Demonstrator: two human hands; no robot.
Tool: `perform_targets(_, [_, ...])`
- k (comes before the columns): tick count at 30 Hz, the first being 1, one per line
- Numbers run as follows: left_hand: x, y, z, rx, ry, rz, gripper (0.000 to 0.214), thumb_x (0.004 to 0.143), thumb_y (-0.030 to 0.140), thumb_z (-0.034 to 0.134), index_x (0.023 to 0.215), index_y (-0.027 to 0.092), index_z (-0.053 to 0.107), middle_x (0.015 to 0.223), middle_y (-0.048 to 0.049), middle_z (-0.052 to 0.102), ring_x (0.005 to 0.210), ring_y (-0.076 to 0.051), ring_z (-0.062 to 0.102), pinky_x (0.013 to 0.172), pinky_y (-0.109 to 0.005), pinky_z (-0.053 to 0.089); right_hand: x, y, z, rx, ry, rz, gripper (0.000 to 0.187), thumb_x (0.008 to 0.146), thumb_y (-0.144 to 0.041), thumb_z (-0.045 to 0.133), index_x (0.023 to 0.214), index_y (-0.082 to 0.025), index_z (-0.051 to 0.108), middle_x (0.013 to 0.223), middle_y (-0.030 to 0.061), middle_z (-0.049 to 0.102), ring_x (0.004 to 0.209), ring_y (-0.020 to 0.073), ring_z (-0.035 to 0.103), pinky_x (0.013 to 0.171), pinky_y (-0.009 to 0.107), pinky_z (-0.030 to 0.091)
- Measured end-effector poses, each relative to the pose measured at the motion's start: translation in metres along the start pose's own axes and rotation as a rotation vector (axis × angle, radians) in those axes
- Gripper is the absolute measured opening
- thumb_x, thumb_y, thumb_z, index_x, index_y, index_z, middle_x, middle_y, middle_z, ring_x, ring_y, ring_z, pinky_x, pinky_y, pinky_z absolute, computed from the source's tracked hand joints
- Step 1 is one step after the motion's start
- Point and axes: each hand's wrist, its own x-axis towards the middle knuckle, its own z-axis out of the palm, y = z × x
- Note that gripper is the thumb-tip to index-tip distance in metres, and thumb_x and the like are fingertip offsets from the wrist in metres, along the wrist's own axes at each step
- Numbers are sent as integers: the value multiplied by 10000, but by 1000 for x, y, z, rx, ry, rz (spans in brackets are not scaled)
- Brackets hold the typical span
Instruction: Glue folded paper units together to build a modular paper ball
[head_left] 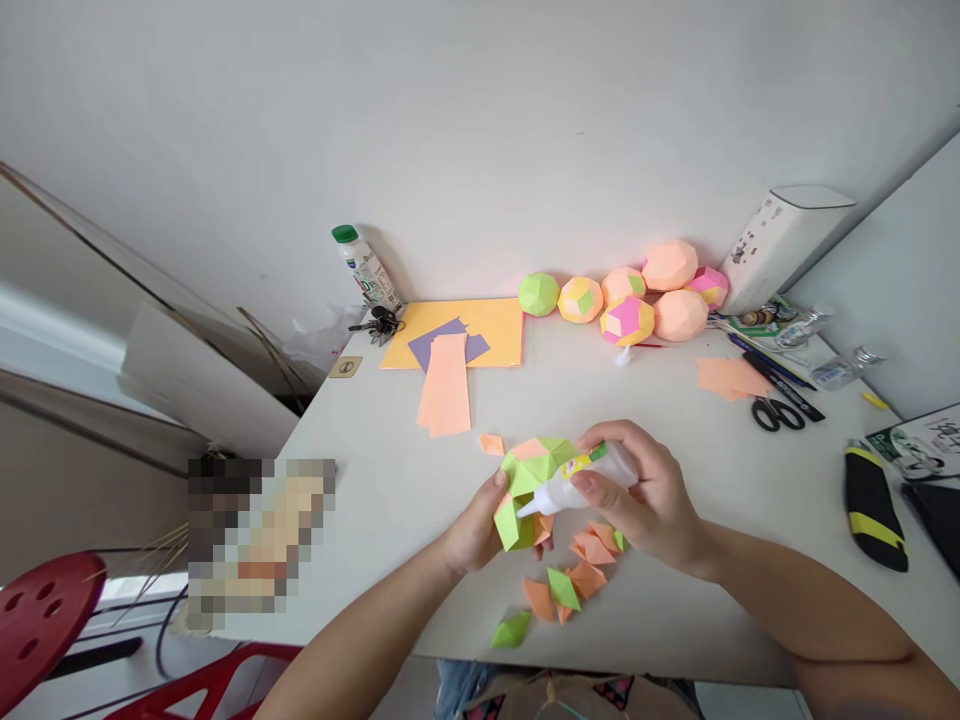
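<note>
A partly assembled folded-paper ball point(531, 468) of green and peach pieces rests in my left hand point(478, 525), its thumb on the left side and fingers curled beneath. My right hand point(646, 495) is wrapped round a white glue bottle point(559, 490), tilted so that its thin nozzle meets or nearly meets a green face of the paper ball. Several loose folded paper pieces, peach point(587, 578) and green point(512, 630), lie on the table below my hands. One small peach piece point(492, 443) sits just beyond the ball.
Finished paper balls point(679, 315) line the wall. Peach strips point(448, 390) lie on a yellow sheet point(495, 330) near a green-capped bottle point(367, 268) and keys point(384, 322). At right are scissors point(778, 414), pens, small jars and a black-and-yellow tool point(875, 507). A red stool point(52, 620) stands left.
</note>
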Motion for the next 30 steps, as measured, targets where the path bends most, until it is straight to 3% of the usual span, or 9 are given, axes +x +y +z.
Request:
perform_targets(17, [1, 3, 3, -10, 14, 3, 610, 829, 643, 383, 1048, 112, 589, 663, -80, 641, 576, -181, 614, 499, -271, 483, 1, -4, 1, -11, -11, -18, 116, 846, -269, 589, 911, -212, 512, 482, -79, 465, 367, 81, 381, 339, 200, 287])
perform_targets(24, [0, 2, 1, -21, 25, -5, 595, 837, 636, 375, 1049, 121, 584, 713, -78, 637, 586, -181, 616, 503, -275, 478, 1, 0, 3, -66, 37, -104, 125, 839, -257, 596, 921, -219, 510, 445, -97, 434, 331, 78, 348, 327, 208, 263])
perform_targets(30, [0, 2, 0, -42, 20, -4, 598, 820, 641, 405, 1032, 116, 596, 792, -91, 640, 594, -177, 615, 498, -280, 481, 1, -2, 3, -77, 20, -162, 130, 851, -231, 595, 943, -221, 504, 461, -79, 533, 323, 88, 453, 311, 201, 304])
